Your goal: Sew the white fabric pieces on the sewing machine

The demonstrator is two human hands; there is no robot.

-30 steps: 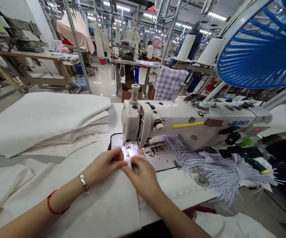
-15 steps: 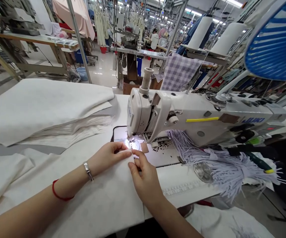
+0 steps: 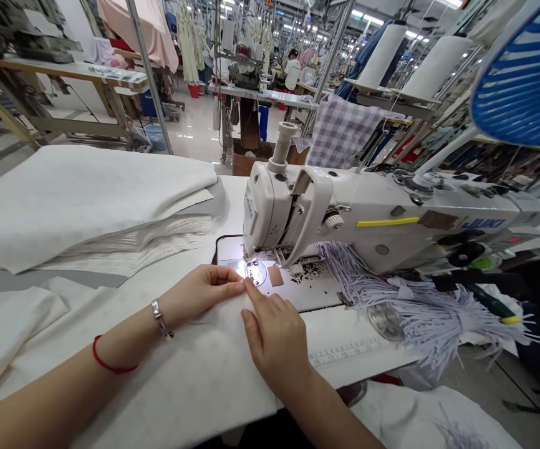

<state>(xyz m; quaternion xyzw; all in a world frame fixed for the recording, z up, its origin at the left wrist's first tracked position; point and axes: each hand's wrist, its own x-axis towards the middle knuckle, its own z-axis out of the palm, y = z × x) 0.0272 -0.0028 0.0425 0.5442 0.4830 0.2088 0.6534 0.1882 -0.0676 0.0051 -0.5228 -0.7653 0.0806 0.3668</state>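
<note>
White fabric lies across the table in front of me, its corner reaching the lit needle plate of the sewing machine. My left hand pinches the fabric's edge between thumb and fingers, just in front of the needle area. Beside it, my right hand rests on the same corner, index finger extended to the left fingertips and pressing the cloth. Its thumb stands apart from the index finger, and the other fingers are curled. The fabric edge under the fingertips is mostly hidden.
Folded white fabric layers are stacked at the left. A bundle of pale lavender strips lies under the machine arm, near a clear round dish. A printed ruler runs along the table front. Thread cones stand behind.
My right hand has gone from pinching the corner to laying its index finger forward along it. The left hand keeps its pinch. The view has shifted slightly.
</note>
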